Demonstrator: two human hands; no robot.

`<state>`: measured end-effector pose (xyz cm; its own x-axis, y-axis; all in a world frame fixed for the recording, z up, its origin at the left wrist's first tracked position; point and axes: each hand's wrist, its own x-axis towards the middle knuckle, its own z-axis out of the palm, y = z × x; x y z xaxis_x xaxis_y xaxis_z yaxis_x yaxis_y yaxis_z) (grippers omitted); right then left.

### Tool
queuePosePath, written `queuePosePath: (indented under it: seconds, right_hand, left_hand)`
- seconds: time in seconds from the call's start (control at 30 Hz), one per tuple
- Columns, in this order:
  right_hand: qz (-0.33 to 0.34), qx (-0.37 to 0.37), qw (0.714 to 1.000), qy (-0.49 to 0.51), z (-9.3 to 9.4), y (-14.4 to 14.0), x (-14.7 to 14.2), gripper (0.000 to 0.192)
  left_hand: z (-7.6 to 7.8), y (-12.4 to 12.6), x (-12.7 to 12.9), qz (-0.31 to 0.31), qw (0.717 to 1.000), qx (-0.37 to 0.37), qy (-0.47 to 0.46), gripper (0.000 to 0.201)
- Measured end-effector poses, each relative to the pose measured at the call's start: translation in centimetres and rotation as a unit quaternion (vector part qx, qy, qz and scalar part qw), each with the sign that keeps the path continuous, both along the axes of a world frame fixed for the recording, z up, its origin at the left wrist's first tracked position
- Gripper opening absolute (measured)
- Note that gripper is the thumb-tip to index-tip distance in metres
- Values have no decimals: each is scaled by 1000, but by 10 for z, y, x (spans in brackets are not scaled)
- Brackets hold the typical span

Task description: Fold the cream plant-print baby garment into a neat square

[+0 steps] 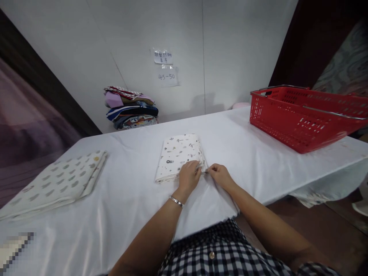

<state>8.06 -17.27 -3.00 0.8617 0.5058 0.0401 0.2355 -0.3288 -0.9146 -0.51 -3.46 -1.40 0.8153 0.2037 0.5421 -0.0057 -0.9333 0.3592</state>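
— At the centre of the frame, what lies on the table (pixel 129 199)?
— A folded white cloth (pixel 177 153) with small dark prints.
— And the hands?
— The left hand (pixel 189 175) pinches its near right corner; the right hand (pixel 221 174) grips the edge just beside.
— Around it?
— Lower left, a leaf-patterned cloth (pixel 64 176); upper right, a red basket (pixel 301 132).

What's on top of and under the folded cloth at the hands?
The left hand lies on the cloth near its front right corner; the right hand is at that corner. White table cover shows around it; what lies beneath, and the patch under the left hand, is covered.
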Motion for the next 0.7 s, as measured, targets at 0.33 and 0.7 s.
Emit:
queuePosePath:
  seconds: [0.33,0.7]
  right_hand:
    - [-6,-78,996,-31,3,3,0,18]
    - [14,-41,999,-27,3,5,1,15]
  left_hand:
    - [0,-1,-1,-6,1000,4,5,16]
    - [2,-1,-1,-13,1000,-1,11,15]
